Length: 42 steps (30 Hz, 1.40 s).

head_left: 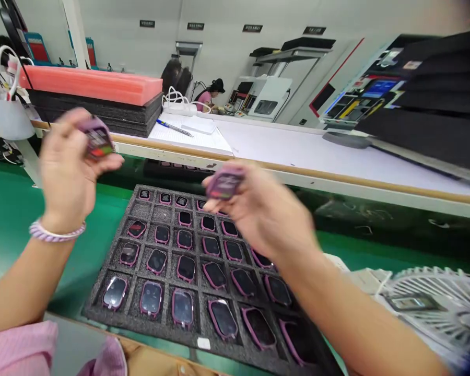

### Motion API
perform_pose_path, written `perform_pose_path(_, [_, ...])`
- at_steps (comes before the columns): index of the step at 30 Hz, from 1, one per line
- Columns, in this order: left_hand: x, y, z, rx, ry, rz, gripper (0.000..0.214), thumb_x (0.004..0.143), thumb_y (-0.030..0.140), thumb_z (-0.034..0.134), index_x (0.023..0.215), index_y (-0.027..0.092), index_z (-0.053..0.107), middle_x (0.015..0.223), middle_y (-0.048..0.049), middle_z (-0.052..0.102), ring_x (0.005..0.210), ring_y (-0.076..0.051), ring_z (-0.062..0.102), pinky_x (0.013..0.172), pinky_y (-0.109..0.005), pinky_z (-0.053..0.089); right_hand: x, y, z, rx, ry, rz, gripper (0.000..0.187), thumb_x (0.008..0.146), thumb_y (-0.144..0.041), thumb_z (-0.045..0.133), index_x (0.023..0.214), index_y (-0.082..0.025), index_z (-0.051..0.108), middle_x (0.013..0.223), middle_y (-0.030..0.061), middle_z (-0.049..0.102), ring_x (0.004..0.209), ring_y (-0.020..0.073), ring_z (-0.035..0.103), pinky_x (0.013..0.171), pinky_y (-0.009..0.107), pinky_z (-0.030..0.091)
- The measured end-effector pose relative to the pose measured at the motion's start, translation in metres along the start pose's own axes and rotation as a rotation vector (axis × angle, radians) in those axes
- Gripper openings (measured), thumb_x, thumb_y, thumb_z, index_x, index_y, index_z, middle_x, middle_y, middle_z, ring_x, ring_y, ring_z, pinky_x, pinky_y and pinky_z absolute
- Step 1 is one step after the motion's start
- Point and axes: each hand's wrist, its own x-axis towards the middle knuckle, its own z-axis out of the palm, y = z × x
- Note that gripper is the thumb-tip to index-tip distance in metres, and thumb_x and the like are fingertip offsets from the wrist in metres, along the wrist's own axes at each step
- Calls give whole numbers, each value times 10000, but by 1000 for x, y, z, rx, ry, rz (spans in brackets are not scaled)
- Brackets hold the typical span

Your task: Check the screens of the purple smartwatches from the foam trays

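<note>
My left hand point(68, 167), raised at the left, grips a purple-framed smartwatch case point(96, 137) with its lit screen facing me. Over the far part of a dark foam tray point(113, 261), my right hand point(264, 209) holds a second purple watch case point(225, 183), its screen also lit. Both hands are slightly smeared by motion. Rows of similar watch cases point(186, 267) sit in the tray's square pockets. Two pockets in the second row at the left hold nothing. My right forearm hides part of the tray's right side.
Behind the tray runs a white shelf point(274, 149) carrying pink foam point(90, 83) on black foam sheets point(121, 117), a blue pen point(175, 128) and papers. A white fan point(438, 308) stands at the right. A co-worker point(211, 96) sits in the background.
</note>
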Motion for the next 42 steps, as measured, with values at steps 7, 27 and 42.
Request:
perform_pose_path(7, [-28, -88, -3, 284, -310, -618, 180, 893, 188, 696, 1057, 143, 635, 672, 39, 621, 446, -94, 615, 425, -176, 498, 43, 80, 25, 63, -57, 415, 628, 620, -524, 993, 970, -204, 582, 742, -22, 708, 466, 86, 567, 437, 186, 398])
perform_pose_path(27, [-21, -134, -41, 558, -771, -301, 608, 846, 238, 690, 1439, 199, 556, 936, -23, 690, 822, -191, 658, 799, -329, 552, 57, 118, 30, 35, -175, 556, 498, 725, -411, 942, 1045, -196, 627, 829, 22, 765, 528, 120, 671, 487, 196, 470])
perform_pose_path(42, [-26, -152, -50, 944, -783, -211, 704, 865, 481, 742, 1485, 196, 570, 1475, -175, 494, 1384, -402, 390, 1210, -608, 353, 56, 121, 18, -296, -343, 301, 578, 767, -257, 769, 1292, -215, 531, 1061, 47, 648, 805, 193, 694, 841, 413, 590])
